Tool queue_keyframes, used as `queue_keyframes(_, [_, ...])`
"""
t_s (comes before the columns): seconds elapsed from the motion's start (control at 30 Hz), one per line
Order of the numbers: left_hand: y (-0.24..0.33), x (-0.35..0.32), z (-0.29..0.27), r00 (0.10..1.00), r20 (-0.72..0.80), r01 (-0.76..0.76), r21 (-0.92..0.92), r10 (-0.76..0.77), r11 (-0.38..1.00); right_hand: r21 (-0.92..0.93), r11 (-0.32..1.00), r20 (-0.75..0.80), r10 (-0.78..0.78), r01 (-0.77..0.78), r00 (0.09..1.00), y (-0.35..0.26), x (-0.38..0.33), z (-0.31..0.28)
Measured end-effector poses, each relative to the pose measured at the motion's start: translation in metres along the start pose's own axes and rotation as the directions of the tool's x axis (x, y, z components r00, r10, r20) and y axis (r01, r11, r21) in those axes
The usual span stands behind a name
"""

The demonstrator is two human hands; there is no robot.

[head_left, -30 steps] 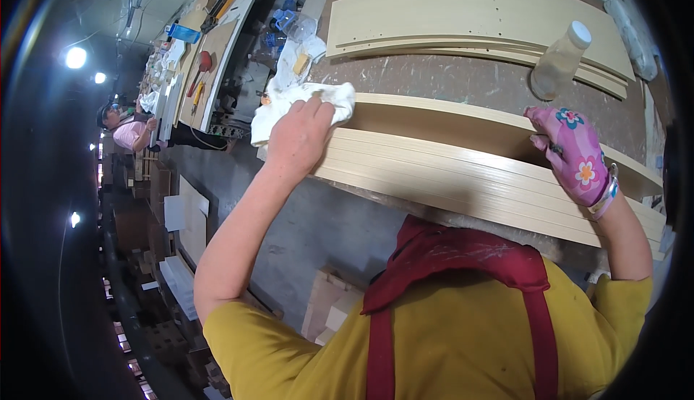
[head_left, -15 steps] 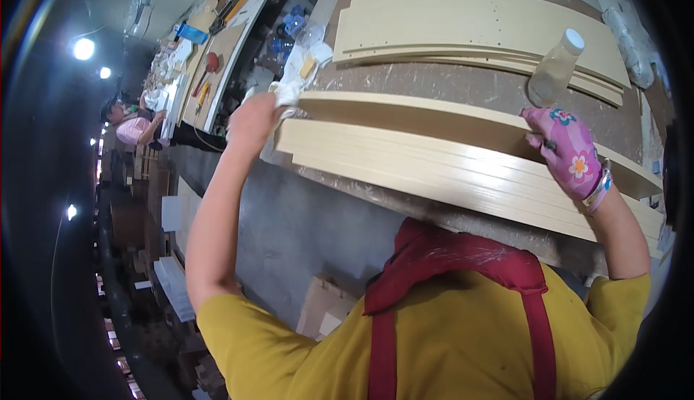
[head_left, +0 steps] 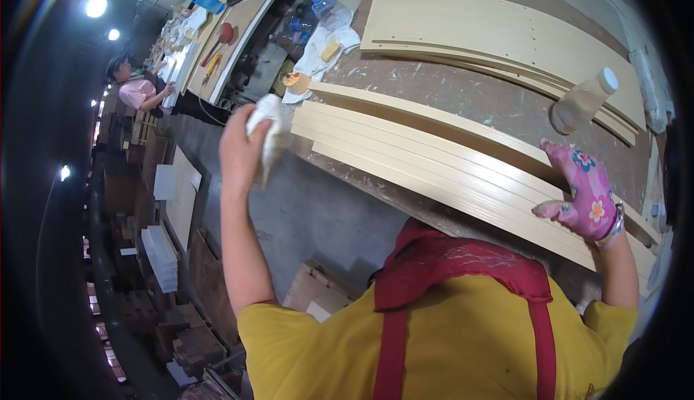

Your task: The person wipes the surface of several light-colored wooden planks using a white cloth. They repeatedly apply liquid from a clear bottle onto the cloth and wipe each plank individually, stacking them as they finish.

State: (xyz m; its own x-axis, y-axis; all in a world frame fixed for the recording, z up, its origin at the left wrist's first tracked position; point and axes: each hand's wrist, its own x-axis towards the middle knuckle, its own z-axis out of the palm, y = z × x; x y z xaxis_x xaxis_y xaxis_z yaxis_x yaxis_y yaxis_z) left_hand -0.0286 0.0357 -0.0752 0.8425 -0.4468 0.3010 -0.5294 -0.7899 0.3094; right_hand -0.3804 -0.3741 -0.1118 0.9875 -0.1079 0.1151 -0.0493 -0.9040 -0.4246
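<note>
Nearest, below the hands, are a yellow shirt (head_left: 463,335) and dark red apron (head_left: 463,262). The left hand (head_left: 242,147) has its grip closed around a white cloth (head_left: 267,118), held in the air just beside the left end of the boards. The right hand (head_left: 587,190), in a pink flowered glove, has a wide grip, thumb and fingers apart over the boards; whether the fingertips touch, I cannot tell. Below it, pale boards (head_left: 434,165) stand packed together with narrow edges upward, and behind them one board (head_left: 426,107) stands apart across a gap. I judge the step in hand to be wiping these edges; another pass would call for bringing the cloth back over the boards while the right hand steadies them. The bench (head_left: 441,78) is brown, with whitish scuffs. Farther on it are a capped bottle (head_left: 582,103), a yellow sponge (head_left: 330,51) on a rag, and flat boards (head_left: 499,35) with small holes. Beyond the grey floor (head_left: 318,215), a co-worker (head_left: 136,92) in pink stands at another bench (head_left: 242,45), under bright lamps (head_left: 96,6).
</note>
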Motion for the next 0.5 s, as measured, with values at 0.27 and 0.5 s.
queue_keyframes(0.27, [-0.01,-0.011,0.051,0.975,0.192,0.206,-0.563,-0.116,0.8,0.031,0.999,0.141,0.029,-0.033,0.99,-0.016,0.006,-0.007])
queue_keyframes(0.5, [0.038,-0.071,0.075,0.97,-0.243,-0.039,-0.247,-0.023,0.968,-0.067,0.995,0.14,-0.058,0.068,0.988,-0.026,0.012,-0.008])
